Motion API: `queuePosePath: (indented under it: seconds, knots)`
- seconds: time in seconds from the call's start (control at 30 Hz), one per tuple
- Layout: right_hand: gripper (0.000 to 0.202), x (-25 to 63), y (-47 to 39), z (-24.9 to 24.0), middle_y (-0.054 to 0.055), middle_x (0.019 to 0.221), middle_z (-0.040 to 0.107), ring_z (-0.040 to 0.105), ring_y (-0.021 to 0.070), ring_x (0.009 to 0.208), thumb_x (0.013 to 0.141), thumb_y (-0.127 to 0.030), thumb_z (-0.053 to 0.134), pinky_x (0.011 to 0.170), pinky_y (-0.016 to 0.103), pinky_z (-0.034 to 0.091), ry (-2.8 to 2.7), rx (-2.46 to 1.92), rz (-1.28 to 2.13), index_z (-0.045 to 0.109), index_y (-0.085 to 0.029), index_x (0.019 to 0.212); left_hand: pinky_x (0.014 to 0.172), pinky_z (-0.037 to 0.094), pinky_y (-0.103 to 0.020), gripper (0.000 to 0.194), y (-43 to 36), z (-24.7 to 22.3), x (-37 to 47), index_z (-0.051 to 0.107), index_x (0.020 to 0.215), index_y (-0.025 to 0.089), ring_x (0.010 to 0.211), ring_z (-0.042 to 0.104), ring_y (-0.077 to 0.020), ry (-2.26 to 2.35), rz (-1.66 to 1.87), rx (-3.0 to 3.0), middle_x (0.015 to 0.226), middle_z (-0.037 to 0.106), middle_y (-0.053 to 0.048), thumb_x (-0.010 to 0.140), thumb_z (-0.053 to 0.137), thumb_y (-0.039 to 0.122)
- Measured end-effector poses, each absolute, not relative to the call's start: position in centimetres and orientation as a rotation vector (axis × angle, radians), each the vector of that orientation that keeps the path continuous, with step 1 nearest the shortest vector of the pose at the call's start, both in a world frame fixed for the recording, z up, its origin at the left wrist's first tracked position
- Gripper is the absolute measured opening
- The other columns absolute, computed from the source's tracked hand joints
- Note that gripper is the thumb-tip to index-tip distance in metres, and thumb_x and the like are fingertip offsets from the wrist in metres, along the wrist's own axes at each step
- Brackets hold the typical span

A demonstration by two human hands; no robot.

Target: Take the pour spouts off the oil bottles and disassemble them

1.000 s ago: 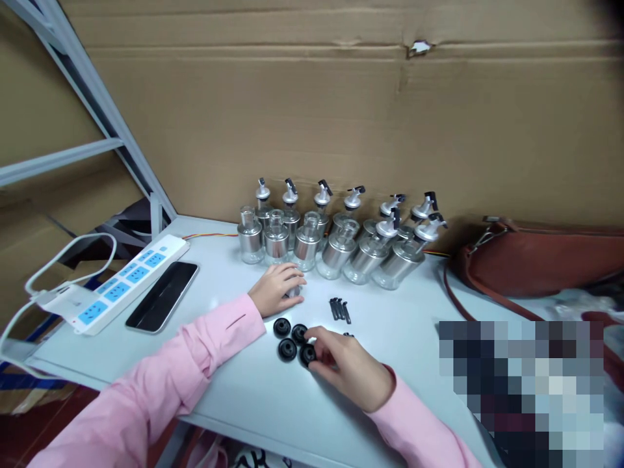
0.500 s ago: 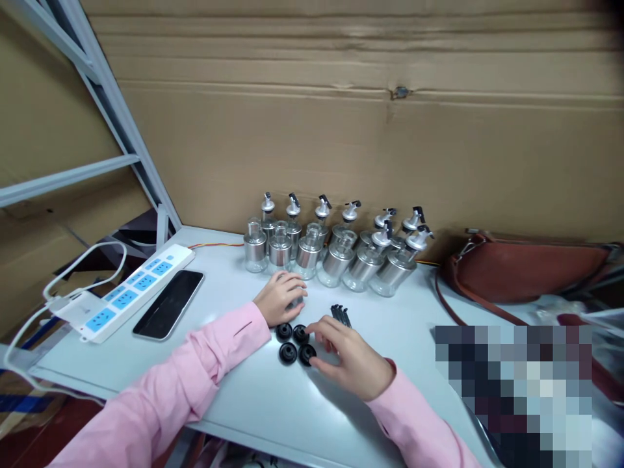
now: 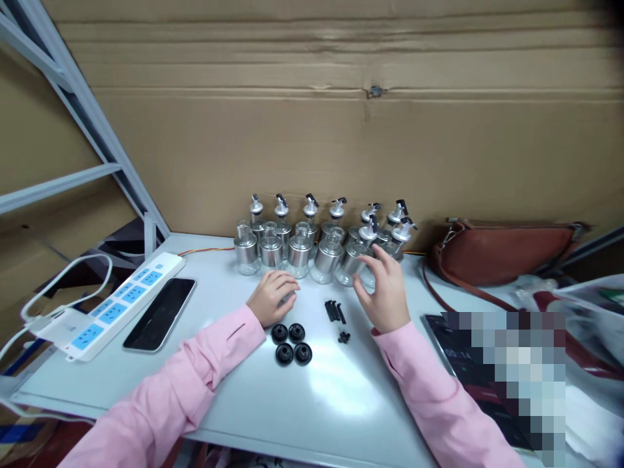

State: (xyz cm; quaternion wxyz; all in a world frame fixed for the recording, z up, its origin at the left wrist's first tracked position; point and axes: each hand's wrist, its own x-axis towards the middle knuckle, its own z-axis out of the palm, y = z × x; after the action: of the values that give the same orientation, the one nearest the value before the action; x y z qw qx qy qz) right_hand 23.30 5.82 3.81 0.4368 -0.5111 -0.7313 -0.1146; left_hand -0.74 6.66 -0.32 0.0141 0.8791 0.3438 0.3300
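Observation:
My left hand (image 3: 273,297) rests on the table with loosely curled fingers apart, nothing seen in it, just behind several round black caps (image 3: 284,353). My right hand (image 3: 385,289) is raised at the right end of the bottles, thumb and fingers apart, holding nothing. It partly hides a front bottle. Glass bottles (image 3: 299,253) with metal bands stand in two rows; the back ones and some at the right carry silver pourers (image 3: 311,207) with black levers. Between my hands lie several thin black sticks (image 3: 335,312) and a small pile of black pieces (image 3: 344,337).
A white power strip (image 3: 124,305) and a phone (image 3: 160,315) lie at the left on the table (image 3: 234,403). A brown bag (image 3: 507,252) sits at the back right, with a dark screen (image 3: 455,354) in front. Cardboard (image 3: 292,143) stands behind the bottles.
My right hand has moved from the black caps up and back toward the bottles at the right. My left hand stays near the caps. The view has shifted slightly.

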Motion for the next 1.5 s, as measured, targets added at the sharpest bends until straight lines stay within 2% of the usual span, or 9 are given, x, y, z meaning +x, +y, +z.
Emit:
queuePosePath:
  seconds: [0.13, 0.23, 0.37, 0.47, 0.67, 0.87, 1.13, 1.33, 1.5]
  knots:
    - [0.04, 23.9, 6.7, 2.5, 0.017, 0.135, 0.036, 0.032, 0.0331, 0.124, 0.079, -0.026, 0.051, 0.091, 0.05, 0.036, -1.955, -1.43, -0.332, 0.046, -0.018, 0.118, 0.088, 0.036, -0.04, 0.02, 6.7, -0.2, -0.8, 0.058, 0.094, 0.018, 0.101, 0.051, -0.0215, 1.06, 1.043, 2.737, 0.096, 0.064, -0.007, 0.085, 0.041, 0.023]
    - [0.039, 24.0, 6.4, 2.3, 0.017, 0.13, 0.043, 0.037, 0.0334, 0.119, 0.078, -0.03, 0.053, 0.088, 0.047, 0.038, -1.972, -1.483, -0.377, 0.049, -0.015, 0.115, 0.087, 0.036, -0.04, 0.02, 6.7, -0.1, -0.8, 0.059, 0.094, 0.018, 0.1, 0.051, -0.0214, 1.06, 1.053, 2.743, 0.096, 0.064, -0.007, 0.085, 0.041, 0.022]
    - [0.028, 24.2, 5.6, 3.0, 0.015, 0.102, 0.059, 0.05, 0.0304, 0.094, 0.077, -0.035, 0.054, 0.075, 0.042, 0.04, -1.86, -1.522, -0.471, 0.052, -0.015, 0.097, 0.087, 0.037, -0.04, 0.02, 6.7, 0.0, -0.9, 0.059, 0.093, 0.017, 0.101, 0.051, -0.0212, 1.057, 1.083, 2.743, 0.096, 0.063, -0.007, 0.086, 0.041, 0.021]
    - [0.031, 24.2, 5.2, 3.4, 0.011, 0.082, 0.056, 0.049, 0.0267, 0.079, 0.075, -0.041, 0.056, 0.069, 0.04, 0.04, -1.738, -1.541, -0.5, 0.049, -0.015, 0.091, 0.087, 0.037, -0.04, 0.02, 6.6, 0.1, -1.0, 0.059, 0.093, 0.017, 0.1, 0.051, -0.0211, 1.051, 1.101, 2.745, 0.096, 0.064, -0.007, 0.085, 0.041, 0.02]
    - [0.056, 24.5, 5.5, 2.1, 0.011, 0.092, 0.051, 0.051, 0.0246, 0.083, 0.059, -0.044, 0.068, 0.075, 0.039, 0.043, -1.527, -1.501, -0.061, 0.044, -0.013, 0.1, 0.086, 0.038, -0.04, 0.018, 6.2, 0.6, -1.2, 0.059, 0.092, 0.017, 0.099, 0.051, -0.0213, 1.032, 1.16, 2.762, 0.095, 0.064, -0.007, 0.084, 0.043, 0.016]
    - [0.053, 24.6, 5.3, 1.6, 0.003, 0.079, 0.061, 0.057, 0.0215, 0.07, 0.054, -0.044, 0.07, 0.066, 0.035, 0.046, -1.559, -1.591, 0.391, 0.049, -0.019, 0.096, 0.085, 0.039, -0.039, 0.02, 4.5, 2.0, -0.9, 0.056, 0.097, 0.018, 0.098, 0.052, -0.021, 0.958, 1.329, 2.724, 0.095, 0.063, -0.006, 0.082, 0.045, 0.012]
    - [0.032, 24.4, 4.0, 3.6, 0.01, 0.094, 0.062, 0.058, 0.0244, 0.086, 0.061, -0.017, 0.063, 0.076, 0.037, 0.046, -1.807, -1.138, -0.489, 0.055, -0.018, 0.092, 0.08, 0.041, -0.038, 0.023, 2.7, 2.3, 0.0, 0.051, 0.097, 0.016, 0.088, 0.051, -0.0214, 0.857, 1.384, 2.321, 0.088, 0.059, -0.008, 0.08, 0.052, 0.031]
    - [0.022, 23.7, 3.2, 4.0, 0.002, 0.084, 0.07, 0.063, 0.0181, 0.084, 0.075, -0.011, 0.057, 0.087, 0.036, 0.042, -1.857, -0.925, -0.841, 0.056, -0.022, 0.094, 0.038, 0.031, -0.017, 0.059, 0.2, 3.7, 1.9, 0.05, 0.072, 0.013, 0.044, 0.044, -0.0079, 0.81, 0.803, 1.339, 0.057, 0.049, 0.0, 0.067, 0.047, 0.072]
    - [0.018, 23.6, 3.0, 4.6, 0.0, 0.081, 0.071, 0.064, 0.0178, 0.083, 0.075, -0.013, 0.06, 0.087, 0.037, 0.043, -1.85, -0.809, -0.913, 0.058, -0.023, 0.089, 0.033, 0.022, -0.015, 0.052, -0.8, 4.9, 2.3, 0.043, 0.06, 0.014, 0.033, 0.037, -0.0037, 0.799, 0.477, 1.18, 0.048, 0.046, 0.002, 0.067, 0.055, 0.064]
